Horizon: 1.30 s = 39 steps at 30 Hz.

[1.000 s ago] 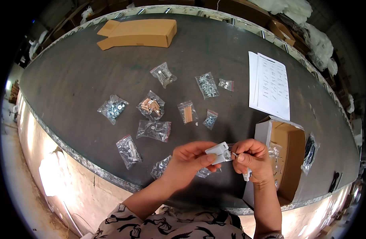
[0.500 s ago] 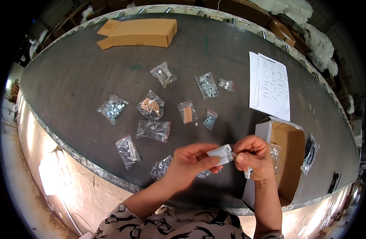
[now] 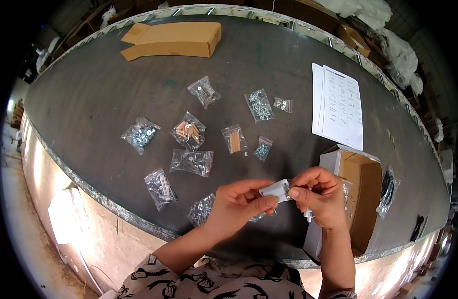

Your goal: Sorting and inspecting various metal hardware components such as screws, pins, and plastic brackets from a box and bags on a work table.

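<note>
Between the thumb and fingers of my left hand [image 3: 234, 204] is a small white plastic fitting [image 3: 275, 191], roughly block-shaped with a slot at one end. My right hand [image 3: 321, 197] pinches at that slotted end; a tiny shiny bit shows at its fingertips, too small to name. Below the pinch, the curled fingers of the same hand hold a second white plastic piece [image 3: 308, 215], mostly hidden. Both hands are above the table near its front edge. Under and beside my left hand lies a bag of metal hardware [image 3: 201, 209], partly covered.
Several clear bags, such as one of wooden dowels [image 3: 188, 131] and one of screws [image 3: 259, 105], lie across the dark table [image 3: 99, 94]. An open carton [image 3: 364, 204] stands right of my hands. Printed sheets [image 3: 338, 107] and a flattened brown box [image 3: 176, 41] lie farther back.
The white fitting has been turned slightly in my fingers, and my right fingertips now sit closer against its end. The bags and carton stay put.
</note>
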Each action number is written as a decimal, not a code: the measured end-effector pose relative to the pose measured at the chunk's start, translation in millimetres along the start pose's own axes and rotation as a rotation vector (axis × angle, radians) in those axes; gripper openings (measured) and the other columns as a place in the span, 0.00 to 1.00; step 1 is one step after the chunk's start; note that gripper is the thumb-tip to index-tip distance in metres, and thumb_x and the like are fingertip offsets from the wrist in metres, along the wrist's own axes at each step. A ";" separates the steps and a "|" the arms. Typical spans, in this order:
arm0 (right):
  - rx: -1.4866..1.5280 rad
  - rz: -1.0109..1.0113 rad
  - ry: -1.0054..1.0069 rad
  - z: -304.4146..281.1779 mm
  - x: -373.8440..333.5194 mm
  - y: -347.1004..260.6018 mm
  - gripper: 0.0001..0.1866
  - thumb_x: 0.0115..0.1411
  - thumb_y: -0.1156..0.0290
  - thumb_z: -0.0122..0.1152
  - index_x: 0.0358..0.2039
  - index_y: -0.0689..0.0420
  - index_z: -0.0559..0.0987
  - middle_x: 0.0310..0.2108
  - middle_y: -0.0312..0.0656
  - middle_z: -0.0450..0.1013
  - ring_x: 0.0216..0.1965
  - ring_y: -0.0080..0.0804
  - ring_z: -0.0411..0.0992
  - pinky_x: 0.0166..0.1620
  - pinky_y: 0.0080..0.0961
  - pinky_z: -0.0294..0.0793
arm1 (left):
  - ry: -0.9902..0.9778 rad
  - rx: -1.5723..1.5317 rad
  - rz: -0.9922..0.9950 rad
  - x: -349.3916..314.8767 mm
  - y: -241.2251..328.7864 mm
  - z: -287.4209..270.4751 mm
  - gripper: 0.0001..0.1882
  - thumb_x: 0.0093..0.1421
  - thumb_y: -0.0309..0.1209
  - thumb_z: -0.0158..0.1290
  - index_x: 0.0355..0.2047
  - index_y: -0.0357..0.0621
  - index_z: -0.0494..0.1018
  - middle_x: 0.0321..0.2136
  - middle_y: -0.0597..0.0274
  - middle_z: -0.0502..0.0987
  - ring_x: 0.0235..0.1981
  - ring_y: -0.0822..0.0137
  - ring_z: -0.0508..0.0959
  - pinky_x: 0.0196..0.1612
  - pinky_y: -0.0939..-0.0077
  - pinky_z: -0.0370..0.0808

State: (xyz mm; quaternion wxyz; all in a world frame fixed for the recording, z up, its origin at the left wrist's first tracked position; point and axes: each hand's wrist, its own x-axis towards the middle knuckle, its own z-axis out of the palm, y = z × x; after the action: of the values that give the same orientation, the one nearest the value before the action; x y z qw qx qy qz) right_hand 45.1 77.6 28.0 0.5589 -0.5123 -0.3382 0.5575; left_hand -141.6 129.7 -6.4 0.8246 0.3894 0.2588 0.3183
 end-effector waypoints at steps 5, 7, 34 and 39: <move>-0.045 -0.010 0.038 6.0 0.1 -1.7 0.09 0.49 0.81 0.65 0.31 0.60 0.75 0.25 0.38 0.74 0.19 0.15 0.67 0.20 0.10 0.65 | 0.030 0.005 0.022 -0.4 -1.9 0.3 0.17 0.55 0.19 0.54 0.46 0.31 0.69 0.34 0.51 0.77 0.32 0.67 0.79 0.36 0.77 0.78; -0.042 -0.011 0.044 6.6 0.4 -2.0 0.09 0.49 0.81 0.65 0.31 0.60 0.75 0.25 0.37 0.74 0.20 0.14 0.67 0.20 0.10 0.65 | 0.043 0.004 0.028 -0.9 -2.1 0.3 0.17 0.55 0.19 0.54 0.46 0.31 0.69 0.34 0.50 0.77 0.32 0.67 0.79 0.36 0.77 0.78; -0.192 -0.004 0.041 8.5 0.8 -4.4 0.06 0.53 0.82 0.61 0.32 0.62 0.75 0.26 0.37 0.73 0.20 0.15 0.66 0.21 0.10 0.63 | 0.071 0.001 0.024 -0.3 -1.6 -1.2 0.17 0.55 0.20 0.54 0.46 0.31 0.70 0.34 0.50 0.77 0.33 0.66 0.79 0.36 0.76 0.79; 0.107 0.036 0.009 -4.3 -3.2 0.3 0.06 0.54 0.81 0.59 0.33 0.62 0.74 0.29 0.38 0.71 0.18 0.18 0.64 0.21 0.13 0.63 | 0.060 -0.002 0.004 0.2 2.5 1.1 0.18 0.55 0.20 0.55 0.47 0.31 0.69 0.34 0.51 0.77 0.32 0.69 0.78 0.36 0.78 0.77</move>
State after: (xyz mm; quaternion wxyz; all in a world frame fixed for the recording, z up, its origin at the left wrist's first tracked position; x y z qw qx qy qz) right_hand 48.6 73.6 27.3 0.5770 -0.4901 -0.2958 0.5825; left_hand -141.4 130.6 -3.8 0.8164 0.3794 0.2823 0.3316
